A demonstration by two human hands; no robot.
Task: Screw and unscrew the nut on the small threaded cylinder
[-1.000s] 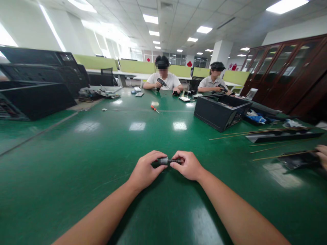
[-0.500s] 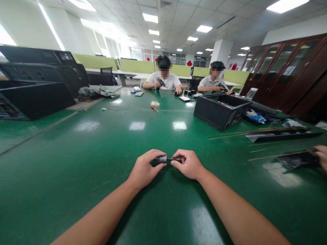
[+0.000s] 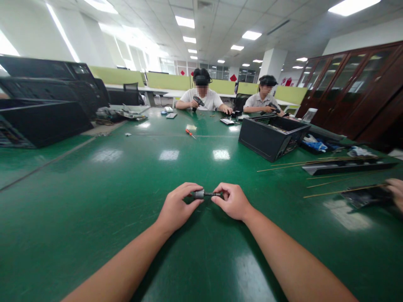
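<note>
My left hand (image 3: 176, 207) and my right hand (image 3: 232, 201) meet low over the green table (image 3: 126, 197), both pinched on one small part. The part (image 3: 204, 193) is a short grey metal cylinder with a thin dark shaft sticking out to the right. Fingers of the left hand grip the grey end; the right thumb and forefinger pinch the dark shaft. Both forearms rest toward the near edge of the table.
A black open case (image 3: 272, 136) stands at the right middle, with thin wooden sticks (image 3: 317, 162) and black panels (image 3: 348, 167) beyond it. Another person's hand (image 3: 397, 191) shows at the right edge. Two seated people (image 3: 201, 98) hold tools at the far end. Stacked black cases (image 3: 44, 109) fill the left. A red screwdriver (image 3: 190, 134) lies mid-table.
Both hands have shifted slightly away from me and drawn a little apart, so more of the dark shaft shows between them.
</note>
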